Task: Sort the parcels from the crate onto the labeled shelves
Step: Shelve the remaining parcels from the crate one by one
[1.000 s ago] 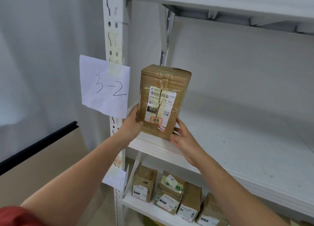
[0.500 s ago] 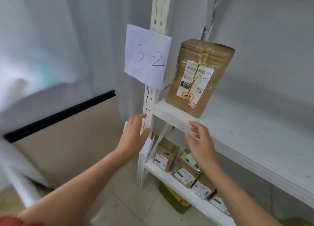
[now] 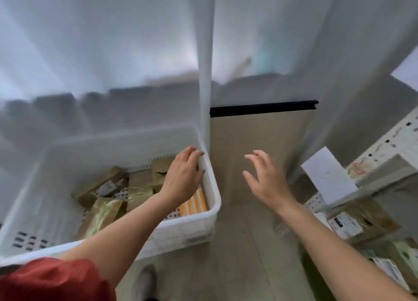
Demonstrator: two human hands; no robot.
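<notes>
The step in hand looks like picking the next parcel out of the white crate (image 3: 185, 233). To do it well, I think the left hand (image 3: 183, 176) should dip down and take just one parcel from the top of the pile, not one stuck under others. The right hand (image 3: 264, 181) should come across toward 9 o'clock and help hold it by both sides. Then the sticker should be turned up, since it likely tells which shelf to use. The view is too blurry to read any sticker.

The brown parcels (image 3: 106, 187) lie in a loose pile on the crate's bottom, at about 8 o'clock from the left hand and below it. An orange striped parcel (image 3: 194, 204) lies by the left wrist, at 5 o'clock, against the crate's right wall. The left hand is over the crate's far right corner, fingers loosely bent, holding nothing. I cannot tell if its fingertips touch the rim. The right hand hangs over the floor (image 3: 237, 255) between the crate and the shelves (image 3: 389, 142), fingers spread apart, holding nothing. The crate is at its 9 o'clock. A paper label (image 3: 328, 176) hangs at its 3 o'clock, and shelved parcels (image 3: 362, 221) sit at 4 o'clock.
</notes>
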